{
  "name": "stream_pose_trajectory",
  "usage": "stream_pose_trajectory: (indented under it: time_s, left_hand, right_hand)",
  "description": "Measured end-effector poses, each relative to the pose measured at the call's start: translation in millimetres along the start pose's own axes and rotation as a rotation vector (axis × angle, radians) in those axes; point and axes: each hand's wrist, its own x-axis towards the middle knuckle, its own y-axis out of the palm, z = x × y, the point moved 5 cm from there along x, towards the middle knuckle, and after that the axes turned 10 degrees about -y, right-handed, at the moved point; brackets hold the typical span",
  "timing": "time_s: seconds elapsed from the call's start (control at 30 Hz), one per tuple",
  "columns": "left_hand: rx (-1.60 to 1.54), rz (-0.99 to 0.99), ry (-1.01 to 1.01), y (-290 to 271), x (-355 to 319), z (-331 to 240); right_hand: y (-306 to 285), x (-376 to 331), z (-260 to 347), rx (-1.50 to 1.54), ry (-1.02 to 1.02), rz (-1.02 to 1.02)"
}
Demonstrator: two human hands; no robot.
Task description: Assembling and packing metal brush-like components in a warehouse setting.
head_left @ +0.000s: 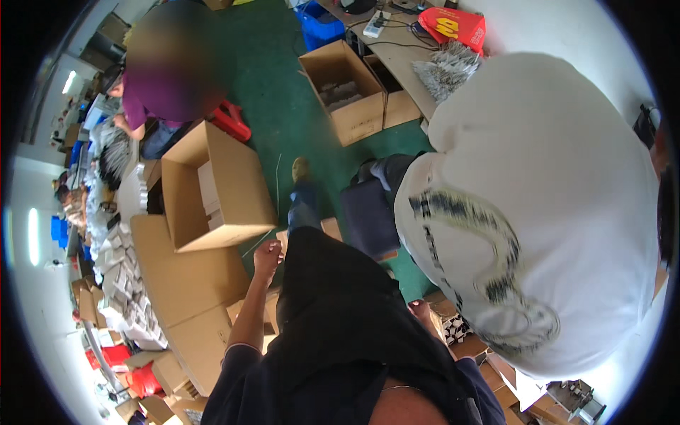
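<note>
My left hand [268, 260] hangs beside my black apron [333, 304], its fingers curled in loosely with nothing showing in them. Close to it, on its left, stands a large open cardboard box [248, 188] with white boxes [209, 188] inside. A thin pale strip [278, 191] lies on the green floor near that box. On the other side of the apron, my right hand [420, 310] is partly hidden and its fingers are hard to make out. Next to it is a carton of small black-and-white pieces [455, 329]. One of my feet [300, 168] is stretched forward.
A person in a white shirt [552, 177] is close on my right, near a dark stool [368, 216]. Another person in purple [166, 85] works at the far left. Ahead are open cartons [347, 92], a blue bin [319, 25] and a cluttered table [400, 57]. White boxes [127, 283] are heaped leftward.
</note>
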Motion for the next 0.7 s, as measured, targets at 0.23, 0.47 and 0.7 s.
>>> stream_pose_trajectory:
  time_s: [0.23,0.47,0.7]
  left_hand:
    - [0.127,0.293,0.031,33,248,-79]
    - [0.147,0.315,-0.006,-83,418,-78]
    - [0.148,0.257,-0.270,-246,462,-105]
  right_hand:
    - [82,49,54,0.398,0.293,-0.294]
    - [185,128,209,-0.750,0.223,0.112]
    - [217,318,450,-0.153,-0.319,0.064]
